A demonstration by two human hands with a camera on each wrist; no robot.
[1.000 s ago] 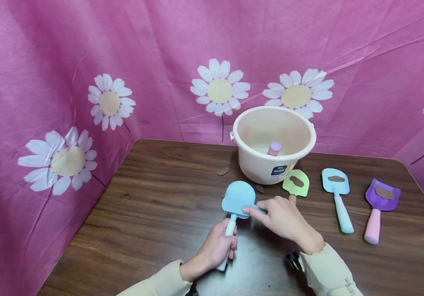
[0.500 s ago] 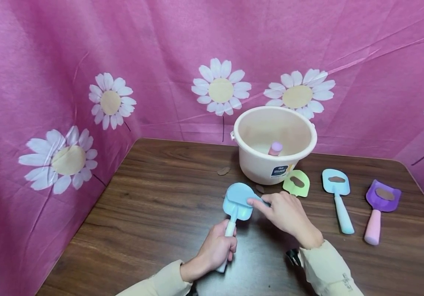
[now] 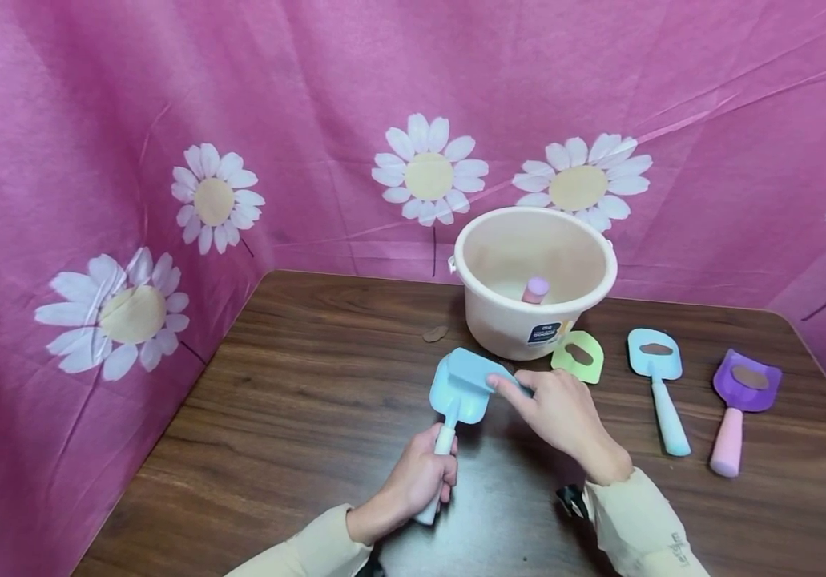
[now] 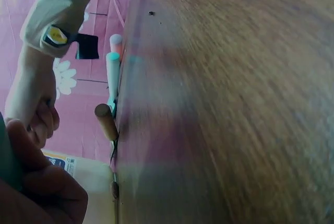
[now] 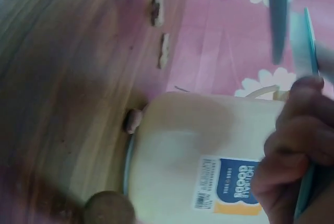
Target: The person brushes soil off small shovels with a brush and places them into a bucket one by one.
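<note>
My left hand (image 3: 416, 478) grips the white handle of a toy shovel (image 3: 467, 409) with a light-blue blade, raised above the table in front of the bucket. From the right, my right hand (image 3: 564, 417) pinches a flat, light-blue tool (image 3: 472, 369), its broad end lying over the shovel's blade. Its kind cannot be told; in the right wrist view it shows as a thin blue strip beside curled fingers (image 5: 295, 130). Whether tool and blade touch is unclear. In the left wrist view, the left hand's fingers (image 4: 55, 182) curl around a greenish handle edge.
Behind the hands stands a cream bucket (image 3: 502, 324) with a pink-handled thing (image 3: 535, 290) inside. To the right lie green (image 3: 590, 371), light-blue (image 3: 670, 421) and purple (image 3: 726, 441) toy shovels, each with a brown patch. A brown flake (image 3: 435, 333) lies near the bucket.
The right hand's flat tool has turned and shifted up over the shovel's blade, so more of the blade's lower part shows. The left hand has moved slightly to the left.
</note>
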